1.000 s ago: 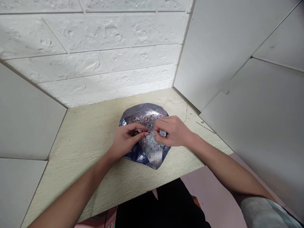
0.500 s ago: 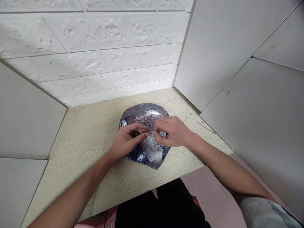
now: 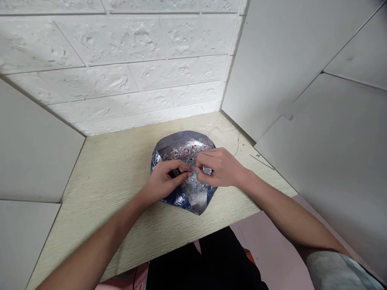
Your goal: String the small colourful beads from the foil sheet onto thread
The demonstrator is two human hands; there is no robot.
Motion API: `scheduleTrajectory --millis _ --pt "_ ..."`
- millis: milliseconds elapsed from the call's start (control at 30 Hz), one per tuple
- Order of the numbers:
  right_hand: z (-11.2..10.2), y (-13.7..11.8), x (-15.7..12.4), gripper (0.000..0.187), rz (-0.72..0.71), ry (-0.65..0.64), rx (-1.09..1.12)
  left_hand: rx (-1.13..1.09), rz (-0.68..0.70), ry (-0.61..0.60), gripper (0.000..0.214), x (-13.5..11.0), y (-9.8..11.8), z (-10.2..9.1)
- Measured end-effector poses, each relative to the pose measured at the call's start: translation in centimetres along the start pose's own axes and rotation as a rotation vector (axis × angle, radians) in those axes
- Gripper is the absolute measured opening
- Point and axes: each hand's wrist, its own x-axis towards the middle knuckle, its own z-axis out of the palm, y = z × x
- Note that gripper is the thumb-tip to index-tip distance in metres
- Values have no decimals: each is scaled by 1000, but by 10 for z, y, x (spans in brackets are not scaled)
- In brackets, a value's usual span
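The left hand (image 3: 165,182) and right hand (image 3: 219,166) curl inward, their fingertips (image 3: 190,173) pinched close together; whether they grip anything is too small to tell. Under both lies a shiny blue foil sheet (image 3: 193,199), with beads (image 3: 184,154) spread toward 12 o'clock, on a pale wood-grain surface (image 3: 102,181). A white brick wall (image 3: 121,68) stands beyond at 12 o'clock.

From your left hand (image 3: 165,181) and right hand (image 3: 219,167), the wood-grain counter (image 3: 99,193) gives you passage toward 9 o'clock, out to the left grey panel (image 3: 33,149). At 12 o'clock, the white brick-textured wall (image 3: 115,68) stops you beyond the blue-silver foil sheet (image 3: 187,141). At 2 o'clock, a thin wire (image 3: 238,144) lies on the counter, with the right grey panel (image 3: 320,161) close beyond it at 3 o'clock.
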Motion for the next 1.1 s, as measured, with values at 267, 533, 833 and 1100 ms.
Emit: scheduleTrajectory --millis 267,533,833,1100 --pt "0 1 0 12 -1 3 18 27 28 12 16 -1 0 -2" --pt "1 2 -1 12 9 0 11 169 135 -49 11 -2 1 0" --pt "1 2 -1 12 32 20 -11 531 281 -200 16 0 -4 5" --pt "1 1 0 13 31 51 -33 135 194 79 12 3 -8 1"
